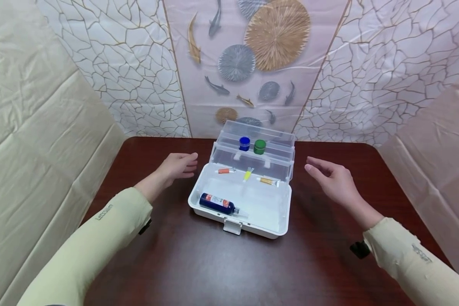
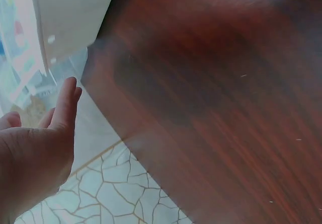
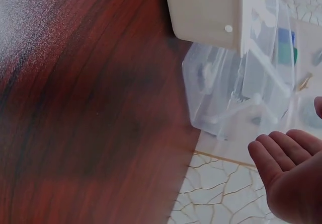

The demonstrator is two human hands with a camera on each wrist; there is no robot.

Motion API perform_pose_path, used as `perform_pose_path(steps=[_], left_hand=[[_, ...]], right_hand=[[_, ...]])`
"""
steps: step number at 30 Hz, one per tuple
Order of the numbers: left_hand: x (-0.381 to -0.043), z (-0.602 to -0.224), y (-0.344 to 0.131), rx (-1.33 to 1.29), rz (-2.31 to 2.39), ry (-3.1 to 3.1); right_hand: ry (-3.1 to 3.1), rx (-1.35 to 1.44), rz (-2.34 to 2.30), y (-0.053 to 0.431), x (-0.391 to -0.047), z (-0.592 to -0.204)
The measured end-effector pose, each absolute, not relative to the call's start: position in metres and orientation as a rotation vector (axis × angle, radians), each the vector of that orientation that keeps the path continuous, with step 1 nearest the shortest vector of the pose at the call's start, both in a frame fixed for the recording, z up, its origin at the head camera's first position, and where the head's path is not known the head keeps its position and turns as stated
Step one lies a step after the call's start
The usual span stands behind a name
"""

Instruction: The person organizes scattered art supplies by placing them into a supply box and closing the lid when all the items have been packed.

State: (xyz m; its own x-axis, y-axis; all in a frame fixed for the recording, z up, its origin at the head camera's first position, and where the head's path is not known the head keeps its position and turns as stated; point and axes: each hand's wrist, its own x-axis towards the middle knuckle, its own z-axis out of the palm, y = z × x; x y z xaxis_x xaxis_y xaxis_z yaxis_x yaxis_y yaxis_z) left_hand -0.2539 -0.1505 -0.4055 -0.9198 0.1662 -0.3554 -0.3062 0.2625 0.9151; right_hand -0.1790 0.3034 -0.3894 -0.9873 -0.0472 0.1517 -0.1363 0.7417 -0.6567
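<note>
White case [image 1: 265,214] is sitting open, clear upper section [image 1: 279,154] holding blue jar [image 1: 244,143] and green jar [image 1: 259,147], tubes [image 1: 247,175] and navy bottle [image 1: 216,203] lying inside; left hand [image 1: 177,165] and right hand [image 1: 334,178] are hovering empty, fingers loose.

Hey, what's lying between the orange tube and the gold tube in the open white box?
A yellow tube lies between the orange tube and the gold tube in the white box; the head view shows this.
</note>
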Motion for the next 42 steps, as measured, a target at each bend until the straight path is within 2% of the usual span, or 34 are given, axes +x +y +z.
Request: perform_pose_path(steps=[7, 20, 31, 42], left_hand=[[-0.277, -0.407, -0.142, -0.166, 1.692, 2.154], [-0.305, -0.414, -0.128, -0.236, 1.674, 2.039], [-0.314, -0.427, -0.119, -0.274, 1.684, 2.0], [-0.319, -0.429, -0.106, -0.232, 1.623, 2.052]], right_hand=[[-2.831, 0.045, 1.266, 0.306, -0.193, -0.403], [-2.622, -0.155, 1.966, 0.302, -0.221, -0.429], [-2.456, -0.27, 2.263, 0.291, -0.234, -0.45], [-2.413, -0.272, 2.324, 0.281, -0.236, -0.457]])
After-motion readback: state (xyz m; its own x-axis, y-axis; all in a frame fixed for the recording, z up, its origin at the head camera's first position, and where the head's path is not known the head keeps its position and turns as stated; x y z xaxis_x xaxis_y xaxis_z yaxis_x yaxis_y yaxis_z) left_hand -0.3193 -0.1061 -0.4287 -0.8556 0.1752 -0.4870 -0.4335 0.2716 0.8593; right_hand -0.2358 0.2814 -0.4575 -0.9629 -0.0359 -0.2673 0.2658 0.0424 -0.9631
